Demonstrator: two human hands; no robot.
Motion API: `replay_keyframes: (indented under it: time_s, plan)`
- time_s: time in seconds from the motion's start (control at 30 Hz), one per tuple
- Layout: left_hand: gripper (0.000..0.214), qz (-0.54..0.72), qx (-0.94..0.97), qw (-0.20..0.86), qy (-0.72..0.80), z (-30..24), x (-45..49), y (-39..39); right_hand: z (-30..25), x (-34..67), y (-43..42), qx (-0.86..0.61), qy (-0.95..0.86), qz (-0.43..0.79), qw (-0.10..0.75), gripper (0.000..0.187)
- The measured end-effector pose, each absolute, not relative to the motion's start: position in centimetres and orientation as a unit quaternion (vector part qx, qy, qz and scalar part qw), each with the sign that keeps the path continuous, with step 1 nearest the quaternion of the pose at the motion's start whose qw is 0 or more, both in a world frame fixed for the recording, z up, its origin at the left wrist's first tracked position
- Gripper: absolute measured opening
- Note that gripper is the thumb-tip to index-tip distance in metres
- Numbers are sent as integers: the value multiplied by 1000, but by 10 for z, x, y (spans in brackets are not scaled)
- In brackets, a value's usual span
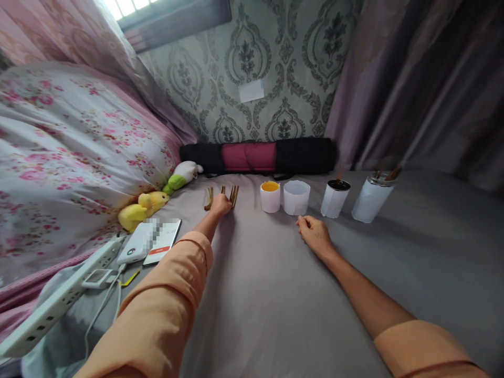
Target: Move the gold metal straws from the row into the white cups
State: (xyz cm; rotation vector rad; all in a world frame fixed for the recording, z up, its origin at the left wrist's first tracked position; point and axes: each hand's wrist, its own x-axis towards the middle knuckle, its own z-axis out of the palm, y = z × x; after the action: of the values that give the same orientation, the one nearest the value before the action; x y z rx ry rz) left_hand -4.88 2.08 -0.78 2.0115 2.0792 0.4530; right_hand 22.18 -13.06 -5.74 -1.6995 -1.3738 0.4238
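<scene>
Several thin brown sticks lie in small groups on the grey sheet, and another group of brown sticks is farther left. Over the middle group is my left hand, its fingers closed; a stick end shows beyond the knuckles, while the fingertips are mostly hidden. My right hand rests loosely curled with nothing visible in it, just in front of a translucent white cup. Left of that cup stands a white-wrapped cup with an orange-yellow inside.
To the right are a white-wrapped can and a tilted-looking taller can holding brown sticks. A black-and-maroon roll lies along the wall. Plush toys, a phone, a power bank and a power strip are at left.
</scene>
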Motion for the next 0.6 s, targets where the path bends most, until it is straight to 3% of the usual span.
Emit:
replay_keyframes:
  time_s: [0.6]
  plan:
    - [9,261,648,196,689,-8,-47,24,-58,222,-131,-690,-551,168,437,40]
